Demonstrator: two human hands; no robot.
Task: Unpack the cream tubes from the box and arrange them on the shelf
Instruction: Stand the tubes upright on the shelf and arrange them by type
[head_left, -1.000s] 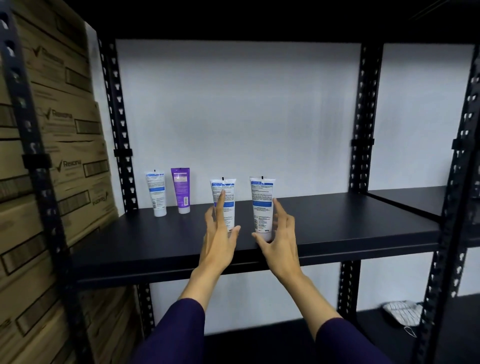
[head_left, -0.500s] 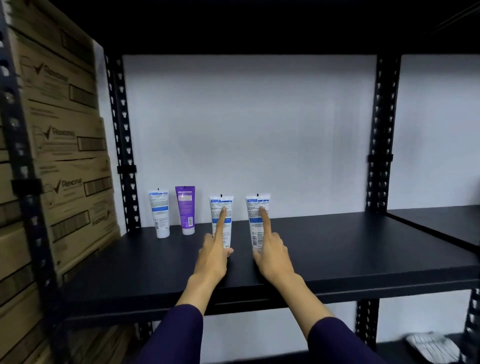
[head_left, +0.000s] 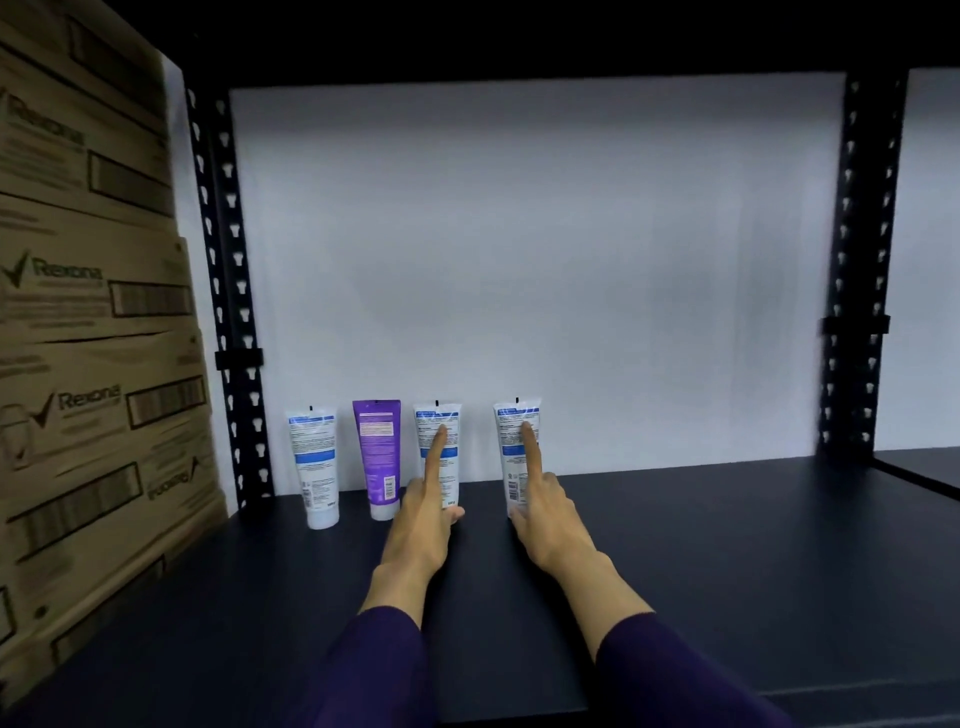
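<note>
While each hand, left hand (head_left: 422, 525) and right hand (head_left: 551, 514), presses one straight forefinger on a white tube (head_left: 437, 452) (head_left: 517, 452), push low and gently so both stay upright on the shelf (head_left: 727, 571).

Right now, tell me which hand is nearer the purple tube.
Left. The left hand is just right of the purple tube, its forefinger pressing the neighbouring white tube. The right hand is farther right, its forefinger on the last white tube.
</note>
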